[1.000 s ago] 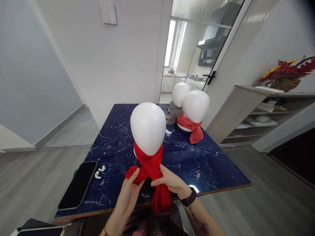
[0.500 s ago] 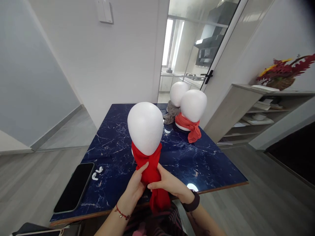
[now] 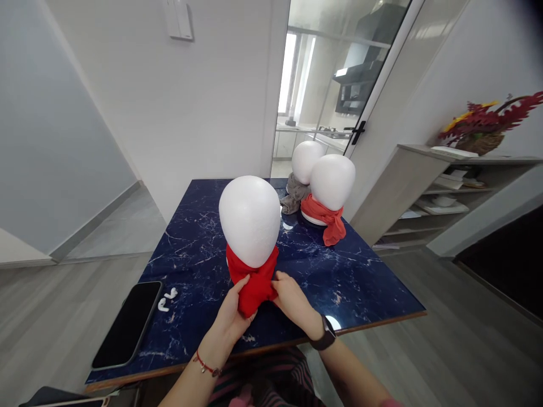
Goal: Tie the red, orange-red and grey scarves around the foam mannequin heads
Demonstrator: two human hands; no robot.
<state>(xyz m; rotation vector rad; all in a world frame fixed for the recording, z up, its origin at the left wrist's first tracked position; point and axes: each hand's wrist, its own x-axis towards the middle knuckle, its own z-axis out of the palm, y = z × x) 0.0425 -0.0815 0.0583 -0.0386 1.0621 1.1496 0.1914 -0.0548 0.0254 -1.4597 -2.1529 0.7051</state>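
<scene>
A white mannequin head (image 3: 249,220) stands near the table's front, with a red scarf (image 3: 257,291) wrapped around its neck. My left hand (image 3: 231,316) grips the scarf's bunched front from the left, thumb on top and fingers underneath. From the right, my right hand (image 3: 292,299) pinches the gathered cloth at its side; some of its fingertips are hidden by the fabric. Behind to the right, a second white head (image 3: 333,181) wears a coral scarf (image 3: 328,217). Farther back, a third head (image 3: 306,161) has a grey scarf (image 3: 294,195).
On the dark blue marbled table (image 3: 190,226), a black phone (image 3: 128,322) and two white earbuds (image 3: 167,299) lie at the left. A glass door (image 3: 326,73) stands behind. To the right is a shelf unit (image 3: 418,186) with a flower basket (image 3: 479,141) on top.
The scarf's hanging end, which drooped past the table's front edge, is now gathered up at the neck between my hands. My right hand has moved slightly right and up.
</scene>
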